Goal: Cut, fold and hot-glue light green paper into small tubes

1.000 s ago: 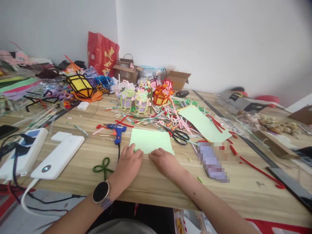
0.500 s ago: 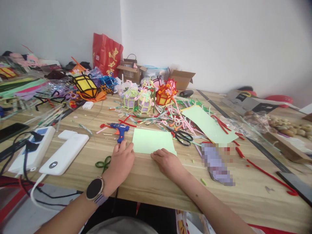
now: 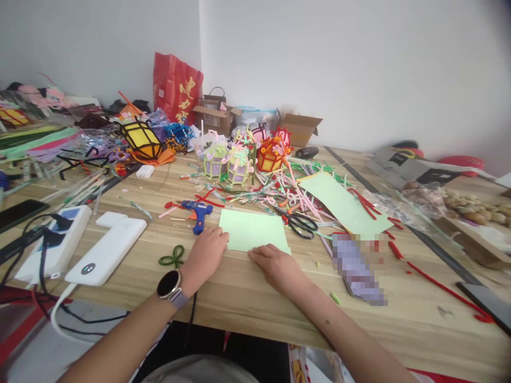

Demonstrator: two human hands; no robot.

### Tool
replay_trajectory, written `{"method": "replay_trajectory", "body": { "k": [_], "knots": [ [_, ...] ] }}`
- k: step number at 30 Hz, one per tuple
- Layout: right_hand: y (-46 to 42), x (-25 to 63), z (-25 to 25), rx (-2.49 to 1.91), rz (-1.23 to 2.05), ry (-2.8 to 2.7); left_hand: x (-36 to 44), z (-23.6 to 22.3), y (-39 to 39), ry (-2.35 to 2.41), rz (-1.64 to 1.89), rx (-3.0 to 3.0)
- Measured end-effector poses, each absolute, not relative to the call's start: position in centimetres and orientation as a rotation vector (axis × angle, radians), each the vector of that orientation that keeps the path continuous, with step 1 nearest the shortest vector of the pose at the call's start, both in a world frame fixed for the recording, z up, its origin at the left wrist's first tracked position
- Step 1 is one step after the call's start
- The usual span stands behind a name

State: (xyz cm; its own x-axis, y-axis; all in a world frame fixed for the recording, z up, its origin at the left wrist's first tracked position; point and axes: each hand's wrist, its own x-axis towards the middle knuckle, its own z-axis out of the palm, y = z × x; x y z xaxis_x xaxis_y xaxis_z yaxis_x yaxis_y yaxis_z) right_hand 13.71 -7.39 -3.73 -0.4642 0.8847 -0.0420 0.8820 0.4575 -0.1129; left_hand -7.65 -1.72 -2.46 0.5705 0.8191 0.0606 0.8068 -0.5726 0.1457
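A light green sheet of paper point(image 3: 253, 229) lies in front of me, folded along its near edge. The fingers of my left hand point(image 3: 206, 252) are curled in at the sheet's near left corner; a watch point(image 3: 169, 285) is on that wrist. Along the near edge, toward the right corner, my right hand point(image 3: 275, 265) rests with fingers lying flat on the paper. A blue hot glue gun point(image 3: 200, 214) lies just beyond my left hand. Beside that wrist is a dark green looped pipe-cleaner shape point(image 3: 171, 257). Black-handled scissors point(image 3: 301, 225) lie right of the sheet.
Pipe-cleaner lanterns point(image 3: 238, 162) stand behind a heap of scraps. Another green sheet point(image 3: 347, 202) and a partly blurred phone point(image 3: 357, 268) are on the right. A power bank point(image 3: 107, 250) and a power strip point(image 3: 56, 244) with cables occupy the left.
My left hand slid left off the near edge toward the glue gun, then came back to the sheet's left corner. My right hand has stayed on the near edge. The view shifted slightly left.
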Motion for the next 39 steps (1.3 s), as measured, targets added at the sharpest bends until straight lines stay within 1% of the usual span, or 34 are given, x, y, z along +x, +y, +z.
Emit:
{"method": "replay_trajectory", "body": {
  "k": [3, 8, 13, 21, 24, 25, 29, 31, 35, 39],
  "knots": [
    [-8.1, 15.7, -3.8, -1.598, 0.207, -2.647, -7.8, -2.7, -1.1, 1.386, 0.203, 2.603],
    [-9.8, 20.3, -3.8, -1.741, 0.154, -2.605, -7.9, -2.4, -0.3, 1.380, 0.208, 2.532],
    [-10.1, 21.2, -3.5, -1.686, 0.095, -2.605, -8.0, -1.9, 0.1, 1.373, 0.142, 2.475],
    [-8.3, 19.2, 0.0, -1.824, 0.109, -2.733, -8.3, -1.5, 0.3, 1.526, 0.044, 2.552],
    [-7.1, 16.7, 1.1, -1.949, 0.070, -2.644, -8.5, -1.1, 0.1, 1.508, 0.063, 2.593],
    [-6.5, 15.5, 1.1, -1.926, 0.073, -2.579, -8.6, -1.0, 0.0, 1.502, 0.072, 2.608],
    [-3.9, 9.8, -0.5, -1.707, 0.335, -2.434, -9.1, -1.0, 0.4, 1.452, 0.115, 2.662],
    [-2.8, 7.8, -1.7, -1.663, 0.365, -2.432, -9.4, -1.2, 0.9, 1.423, 0.128, 2.654],
    [-1.6, 6.8, -3.2, -1.610, 0.388, -2.398, -10.1, -1.6, 1.5, 1.412, 0.166, 2.595],
    [-1.4, 7.1, -3.3, -1.588, 0.397, -2.385, -10.4, -1.4, 1.8, 1.399, 0.160, 2.573]
  ]
}}
